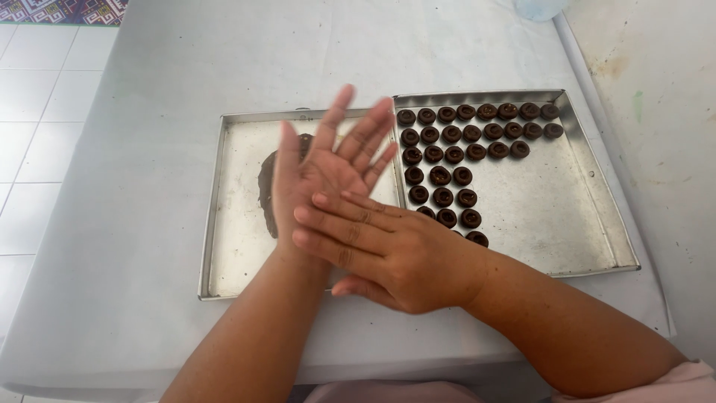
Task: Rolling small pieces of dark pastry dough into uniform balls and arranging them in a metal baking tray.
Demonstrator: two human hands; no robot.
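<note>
- Palms pressed one over the other: my left hand (328, 160) is raised flat, palm up, fingers (369, 134) spread wide and pointing away from me toward the far right; my right hand (388, 257) lies across its heel, fingers straight and close together, pointing left.
- Whatever sits between the two palms is hidden; I cannot tell whether either hand holds anything.
- Both hands hover above the left tray (224, 224), a shallow rectangular metal pan with its long axis running away from me. A dark brown mass of dough (267, 186) lies on it, mostly covered by my left hand, so its full shape is hard to make out.
- The right tray (567, 216), the same kind of metal pan, lies touching the left one, its long axis running left to right.
- Small round dark brown pieces (462, 153), each with a dent on top, stand in it in neat rows: three long rows along the far edge, then shorter rows down the left side. The nearest ones are partly hidden behind my right hand and wrist.
- Both trays rest on a surface (134, 186) covered with pale grey sheeting; white floor tiles (30, 112) show at left.
- A patterned, multicoloured mat (60, 10) is cut off at the top left corner, and a pale translucent object (538, 7) is cut off at the top edge; I cannot tell what it is.
</note>
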